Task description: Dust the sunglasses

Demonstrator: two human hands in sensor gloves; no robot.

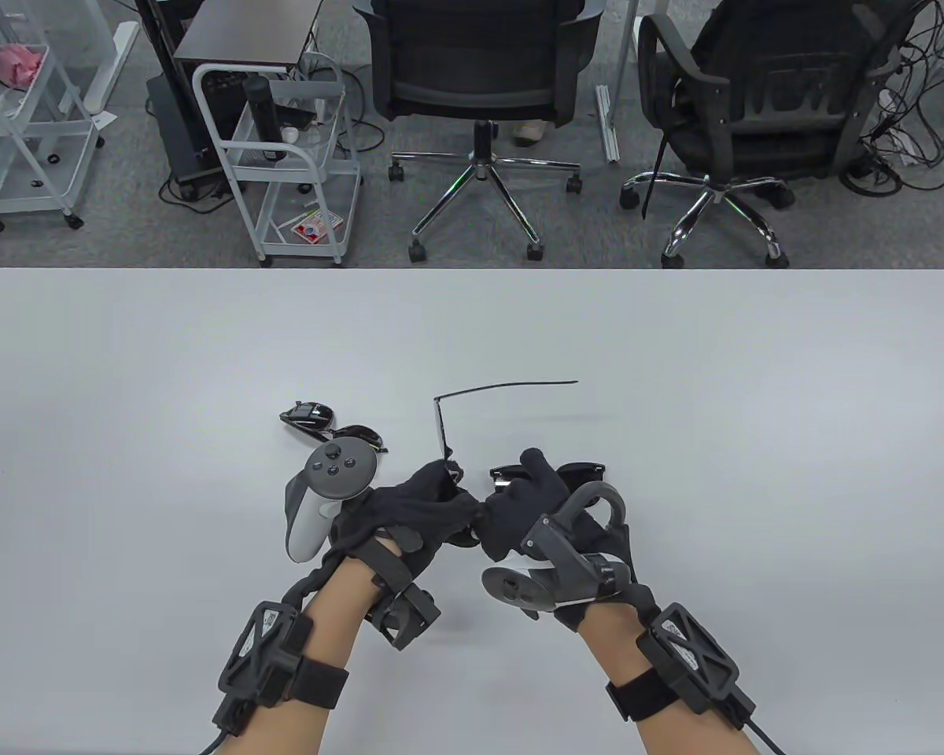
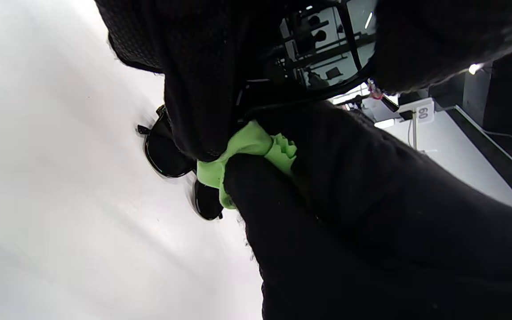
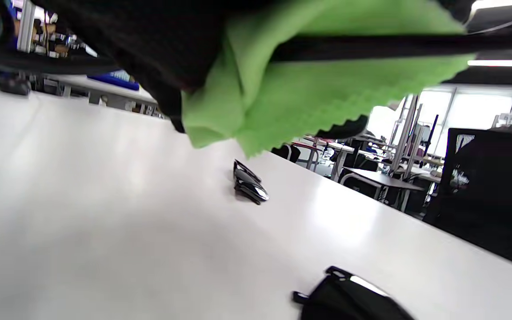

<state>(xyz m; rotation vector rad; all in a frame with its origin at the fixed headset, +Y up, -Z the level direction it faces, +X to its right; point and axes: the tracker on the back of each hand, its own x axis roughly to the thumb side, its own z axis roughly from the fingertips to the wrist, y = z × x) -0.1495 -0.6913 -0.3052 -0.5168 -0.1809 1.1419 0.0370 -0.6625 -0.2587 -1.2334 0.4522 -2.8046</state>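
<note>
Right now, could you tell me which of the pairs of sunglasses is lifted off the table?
The open pair held between the left hand and right hand, one arm sticking out. The two folded pairs lie on the table.

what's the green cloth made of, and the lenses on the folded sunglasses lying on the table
Green cloth: looks like soft matte microfibre; it folds limply and has a zigzag-cut edge. Folded sunglasses: lenses glossy and dark, catching bright glints; plastic or glass, cannot tell which.

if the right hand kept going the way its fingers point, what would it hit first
Probably the black sunglasses lying just beyond the right hand on the table. Its fingers already overlap them in the table view, though height is unclear.
</note>
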